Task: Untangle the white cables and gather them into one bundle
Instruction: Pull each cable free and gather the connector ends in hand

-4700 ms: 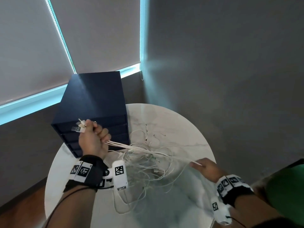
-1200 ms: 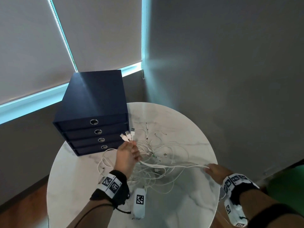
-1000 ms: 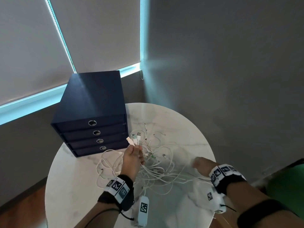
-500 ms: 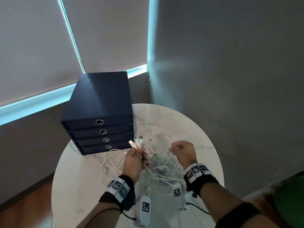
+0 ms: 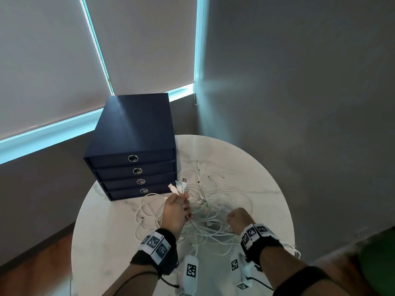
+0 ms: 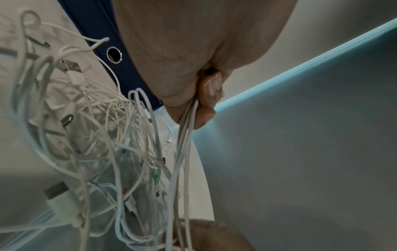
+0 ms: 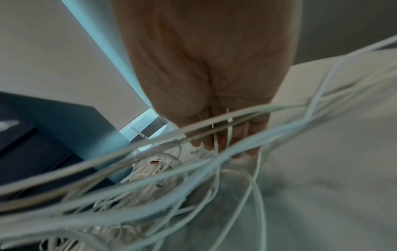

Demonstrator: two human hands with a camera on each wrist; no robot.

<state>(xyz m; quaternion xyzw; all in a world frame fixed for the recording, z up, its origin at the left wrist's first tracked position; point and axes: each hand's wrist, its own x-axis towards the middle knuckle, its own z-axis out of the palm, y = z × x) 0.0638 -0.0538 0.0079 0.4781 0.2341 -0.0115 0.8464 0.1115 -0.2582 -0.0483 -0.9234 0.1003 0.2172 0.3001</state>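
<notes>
Your left hand (image 5: 176, 212) grips several white cables (image 5: 205, 214), plugs fanning up; your right hand (image 5: 238, 218) seems curled around strands. The tangle lies mid-desk (image 5: 245, 167), navy drawer box (image 5: 132, 146) far left. No readable writing.

Quick count: one round marble bench (image 5: 245, 165), one dark blue drawer box (image 5: 132, 133) upper left on it with four drawers, each with one metal ring pull, so four rings. Three USB plugs (image 5: 177, 186) stick up mid-frame. The white cables (image 5: 215, 201) are one tangled heap, too knotted to count. Two hands, two wrist bands.
</notes>
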